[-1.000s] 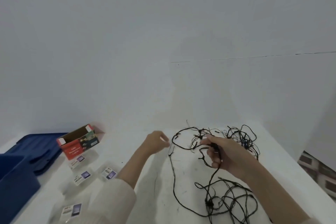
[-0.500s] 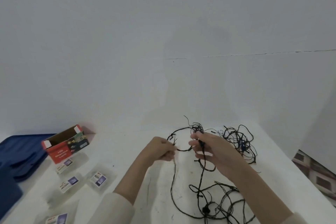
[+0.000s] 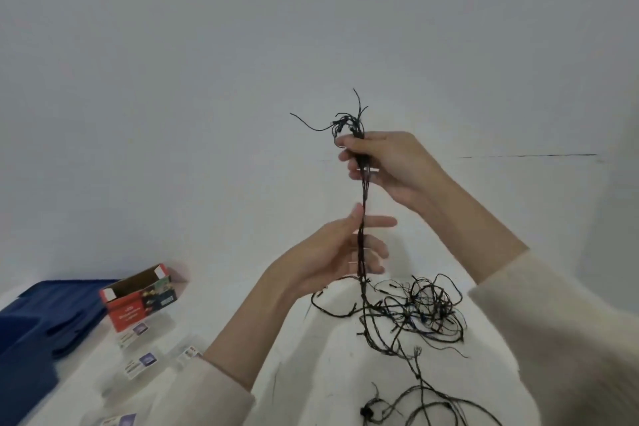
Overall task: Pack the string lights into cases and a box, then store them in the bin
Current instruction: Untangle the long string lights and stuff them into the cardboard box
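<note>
String lights (image 3: 362, 199): one set of thin black wire with small dark bulb nubs along it. Its gathered end is held high above the table (image 3: 311, 373), and the strands hang straight down from there into a loose tangle on the table's right half, with more loops trailing toward the near edge.

Right hand (image 3: 387, 162): uppermost, fingers curled round the bunched strands. Short wire ends stick out above the fist.

Left hand (image 3: 332, 252): directly below the right, palm turned inward, thumb up and fingers nearly straight. The hanging strands run down across the fingers. No closed grip shows, and it cannot be told whether the thumb presses on the wire.

Both arms wear cream, soft-looking sleeves (image 3: 553, 339).

Box (image 3: 138, 301): one, red printed cardboard, oblong, top flaps open. It stands at the far left of the table, well apart from the lights.

Cases (image 3: 141, 363): four counted, flat, clear plastic, each with a white and purple label. They lie in a scatter near the box, toward the near-left corner. The nearest one is cut off by the frame edge.

Blue bin (image 3: 41, 322): one, smooth dark-blue plastic, at the left edge beside the box, only partly in view.

Table surface: white, smooth, with faint scuff marks.
</note>
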Demonstrator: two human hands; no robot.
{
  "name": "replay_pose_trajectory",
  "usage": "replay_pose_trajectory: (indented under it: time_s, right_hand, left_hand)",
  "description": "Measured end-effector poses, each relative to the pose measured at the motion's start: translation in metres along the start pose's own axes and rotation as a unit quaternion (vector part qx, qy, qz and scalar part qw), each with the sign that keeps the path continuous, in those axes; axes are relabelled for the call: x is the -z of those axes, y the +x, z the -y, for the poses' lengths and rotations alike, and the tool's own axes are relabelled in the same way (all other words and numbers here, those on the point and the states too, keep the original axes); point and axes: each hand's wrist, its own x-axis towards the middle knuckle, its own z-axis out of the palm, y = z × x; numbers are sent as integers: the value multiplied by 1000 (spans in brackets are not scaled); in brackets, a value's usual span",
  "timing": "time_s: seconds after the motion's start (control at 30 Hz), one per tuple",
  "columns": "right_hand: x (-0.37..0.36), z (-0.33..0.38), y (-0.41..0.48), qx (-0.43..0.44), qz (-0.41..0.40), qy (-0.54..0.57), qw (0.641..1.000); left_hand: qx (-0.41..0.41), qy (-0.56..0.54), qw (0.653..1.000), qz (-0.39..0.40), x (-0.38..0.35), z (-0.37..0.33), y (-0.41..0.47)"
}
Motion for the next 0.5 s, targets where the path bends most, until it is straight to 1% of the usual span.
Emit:
replay_pose_trajectory:
  time_s: [0.03, 0.07, 0.13, 0.17, 0.2, 0.23, 0.27, 0.3, 0.33, 0.37, 0.4, 0.43, 0.47, 0.5]
  right_hand:
    - [5, 15, 6, 24, -32, -47, 998]
    - [12, 28, 11, 51, -73, -90, 992]
    - [34, 52, 20, 111, -163, -179, 964]
    - [47, 63, 23, 136, -202, -241, 939]
    - [60, 72, 24, 145, -228, -334, 903]
    - [71, 79, 23, 123, -228, -448, 856]
    - [81, 85, 18, 70, -189, -552, 809]
    - [85, 91, 10, -6, -119, -627, 770]
    - [83, 95, 0, -88, -34, -665, 741]
    - [78, 97, -8, -152, 40, -674, 721]
    - [73, 99, -15, -176, 91, -672, 713]
    - [68, 101, -20, -166, 122, -662, 720]
    - [64, 102, -23, -128, 132, -632, 753]
    - [59, 103, -26, -79, 127, -561, 814]
  left_hand:
    - [13, 93, 996, 8, 0, -2, -4]
    - [36, 194, 980, 10, 8, -2, -6]
    - [102, 363, 926, 6, 28, -4, -12]
    - [133, 414, 900, -10, 39, -8, -17]
    - [148, 440, 885, -39, 46, -16, -22]
    - [139, 445, 881, -78, 51, -28, -26]
    - [108, 424, 892, -115, 52, -44, -29]
    - [63, 389, 908, -140, 48, -63, -30]
    - [16, 355, 923, -149, 40, -83, -30]
    - [-23, 340, 930, -141, 28, -105, -28]
    - [-48, 350, 927, -127, 13, -125, -24]
    - [-60, 383, 915, -112, -4, -144, -19]
    - [-62, 424, 898, -100, -19, -160, -13]
    - [-56, 462, 881, -92, -32, -172, -7]
